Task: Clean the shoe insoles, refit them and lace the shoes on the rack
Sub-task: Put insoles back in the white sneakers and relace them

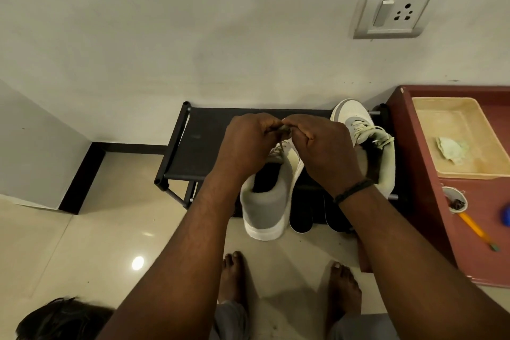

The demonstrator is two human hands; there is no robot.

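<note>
Right now I am working both hands together above the rack (pixel 193 152), which I am taking as my landmark. My left hand (pixel 248 143) and right hand (pixel 325 152) are meeting fingertip to fingertip, fingers curled and pinching the lace (pixel 284 130) of the near shoe (pixel 267 201), which is sitting on the rack's top shelf with its heel overhanging the front edge toward me. The lace is reading as soft, thin and limp, so I am judging it wants a firm pinch close to its tip; held further back it would likely flop and miss an eyelet. The shoe itself is looking light and padded at the collar, probably easy to shift by accident when the lace is tugged.

A second shoe (pixel 361 132) is lying at the rack's right end, its pale laces loose and trailing. Below the top shelf, two dark insoles (pixel 300 215) are poking out at the front; whether they belong to these shoes I cannot tell. Just right of the rack a red cabinet (pixel 414 174) is carrying a cream tray (pixel 480 174) with a crumpled cloth (pixel 452 150), plus a pencil (pixel 477 232). My own wrists are hiding the eyelets.
</note>
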